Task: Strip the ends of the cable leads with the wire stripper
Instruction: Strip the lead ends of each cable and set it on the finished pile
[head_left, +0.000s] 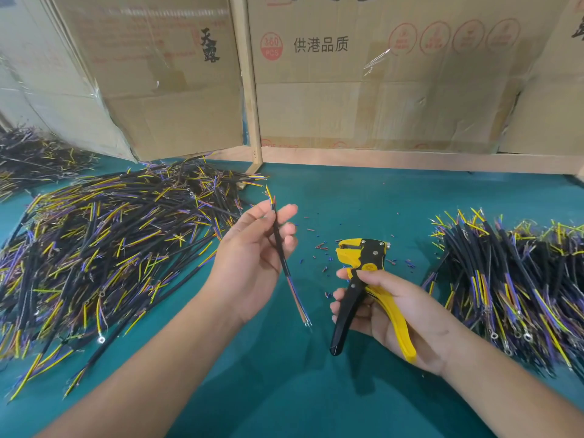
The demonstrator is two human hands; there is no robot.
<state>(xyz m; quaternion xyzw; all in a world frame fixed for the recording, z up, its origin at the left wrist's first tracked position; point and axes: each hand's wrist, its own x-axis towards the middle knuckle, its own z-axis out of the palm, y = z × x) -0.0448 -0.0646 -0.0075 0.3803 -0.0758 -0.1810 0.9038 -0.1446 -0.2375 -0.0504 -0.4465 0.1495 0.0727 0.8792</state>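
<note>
My left hand (249, 257) holds one black cable (282, 254) nearly upright above the green table. Its thin coloured leads fan out at the top and hang down at the bottom, where bare tips (307, 324) show. My right hand (401, 308) grips the yellow and black wire stripper (363, 273) by its handles, jaws pointing up and away, a short gap to the right of the cable. The jaws hold no lead.
A big pile of black cables (104, 248) with yellow, purple and blue leads covers the left of the table (347, 197); another pile (512, 279) lies at right. Small bits of stripped insulation (319, 248) litter the middle. Cardboard boxes (347, 90) and a wooden frame stand behind.
</note>
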